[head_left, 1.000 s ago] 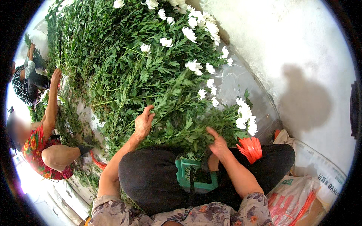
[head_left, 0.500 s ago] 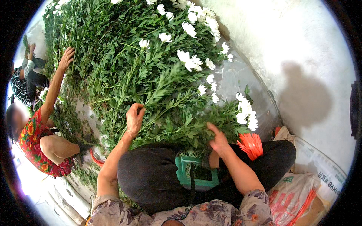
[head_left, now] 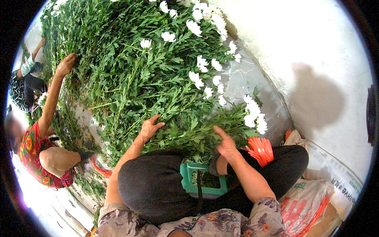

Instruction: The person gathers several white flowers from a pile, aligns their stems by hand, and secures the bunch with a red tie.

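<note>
My right hand (head_left: 226, 145) is closed round the lower side of a bunch of white chrysanthemums (head_left: 221, 125), thumb on top. The bunch lies sideways before my knees, its white heads (head_left: 254, 115) to the right. Left of it, my left hand (head_left: 151, 127) reaches in among the leafy stems, thumb and fingers apart, with nothing visible gripped in it. Beyond both hands spreads a large heap of cut chrysanthemums (head_left: 130, 59), stems and leaves to the left, most white blooms along its right side.
A bundle of orange-red ties (head_left: 259, 151) rests on my right leg. Between my legs is a green plastic stool (head_left: 185, 179). A plastic bag with red strips (head_left: 304, 205) lies at the right by the wall (head_left: 323, 47). At the left, a person in red floral clothing (head_left: 29, 146) reaches into the heap.
My left hand has moved slightly right and down toward the bunch, and the stem raised at it is no longer held up. My right hand stays at the bunch.
</note>
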Motion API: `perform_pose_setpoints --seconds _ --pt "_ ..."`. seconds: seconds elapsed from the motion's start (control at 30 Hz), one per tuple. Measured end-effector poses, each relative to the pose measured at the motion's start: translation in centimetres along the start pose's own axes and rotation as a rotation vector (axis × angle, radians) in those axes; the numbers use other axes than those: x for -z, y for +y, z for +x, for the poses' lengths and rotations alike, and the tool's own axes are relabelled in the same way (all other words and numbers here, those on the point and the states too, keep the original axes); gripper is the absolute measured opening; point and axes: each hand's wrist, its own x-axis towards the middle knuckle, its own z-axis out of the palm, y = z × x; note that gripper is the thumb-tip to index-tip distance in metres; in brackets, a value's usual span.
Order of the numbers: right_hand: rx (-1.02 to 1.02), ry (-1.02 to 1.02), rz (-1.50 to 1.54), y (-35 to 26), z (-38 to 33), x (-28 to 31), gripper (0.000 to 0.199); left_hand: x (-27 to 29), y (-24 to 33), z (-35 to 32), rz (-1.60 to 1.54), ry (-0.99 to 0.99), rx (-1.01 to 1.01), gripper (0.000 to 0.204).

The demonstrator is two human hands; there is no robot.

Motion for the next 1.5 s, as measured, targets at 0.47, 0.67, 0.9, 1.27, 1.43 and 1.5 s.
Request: perform_pose_setpoints --seconds 0.47,0.67,0.9,1.27,1.43,1.5 --pt "0.303 -0.169 -0.651 -0.5 -1.4 -0.6 0.064 6.5 14.2 -5.5 -0.653 -0.218 0.031 0.024" --pt "0.392 -0.23 -0.479 1.5 4.4 0.6 0.042 0.6 13.8 -4.4 0.131 0.013 -0.532 0.054" --pt "0.508 -0.238 -0.681 1.0 5.4 1.8 0.035 -0.5 18.1 -5.1 0.543 -0.208 -0.447 0.071" --pt "0.178 -0.126 -0.266 -0.7 -1.2 -4.6 0.047 -0.7 15.7 -4.1 0.582 -0.317 -0.903 0.063" --pt "0.204 -0.05 -0.08 -1.4 -0.7 -3.6 0.054 1.3 19.3 -1.9 0.401 -0.233 -0.815 0.039" --pt "0.231 -0.005 -0.086 -1.8 -0.7 -2.9 0.053 2.7 18.1 0.7 0.238 0.107 -0.597 0.029"
